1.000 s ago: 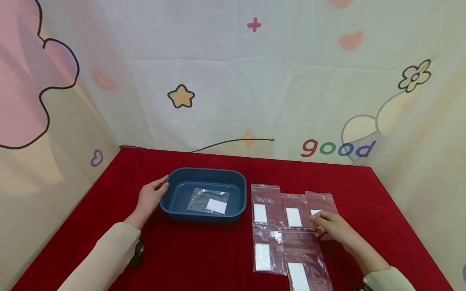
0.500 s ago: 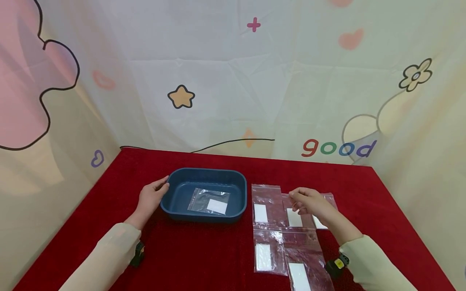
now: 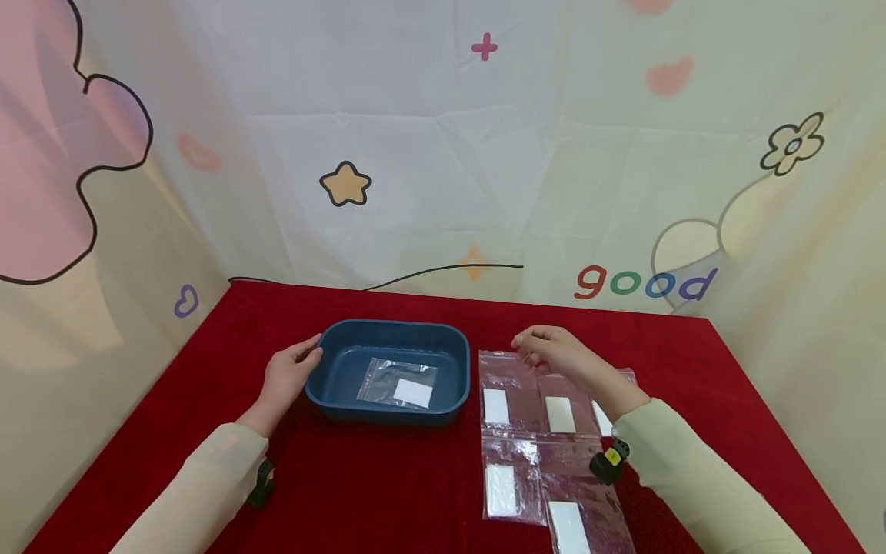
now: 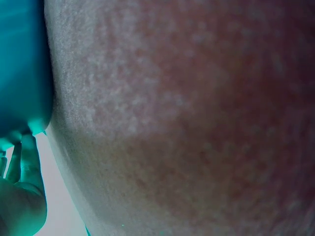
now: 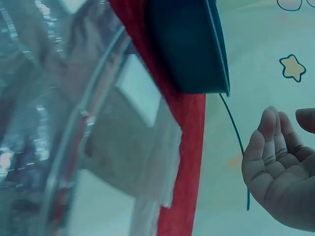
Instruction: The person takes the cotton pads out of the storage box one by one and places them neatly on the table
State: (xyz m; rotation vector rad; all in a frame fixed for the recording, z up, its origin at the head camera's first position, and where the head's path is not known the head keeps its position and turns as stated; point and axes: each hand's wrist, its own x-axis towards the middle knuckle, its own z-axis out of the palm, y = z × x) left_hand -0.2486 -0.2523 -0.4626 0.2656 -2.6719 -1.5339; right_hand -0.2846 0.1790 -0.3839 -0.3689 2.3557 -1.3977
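Note:
A dark blue rectangular basin (image 3: 388,416) stands left of the table's middle. A clear zip-lock bag (image 3: 379,378) with a white card-like piece lies in it. My left hand (image 3: 285,377) touches the basin's left end with its fingers; the left wrist view shows fairly straight fingers against the basin wall (image 4: 22,73). My right hand (image 3: 554,352) hovers over the back of the nearest zip-lock bags. In the right wrist view the right hand (image 5: 283,167) holds nothing, its thumb apart from its loosely bent fingers.
Several clear zip-lock bags (image 3: 508,446) with white pieces lie in overlapping rows right of the basin. My right forearm partly covers the back-right bag (image 3: 601,419). Red cloth (image 3: 374,485) covers the table, and a printed curtain (image 3: 429,154) hangs behind it.
My right hand has moved left and away from me, from the back-right bag to above the back-left one. The left hand, the basin and the bag inside it have hardly moved.

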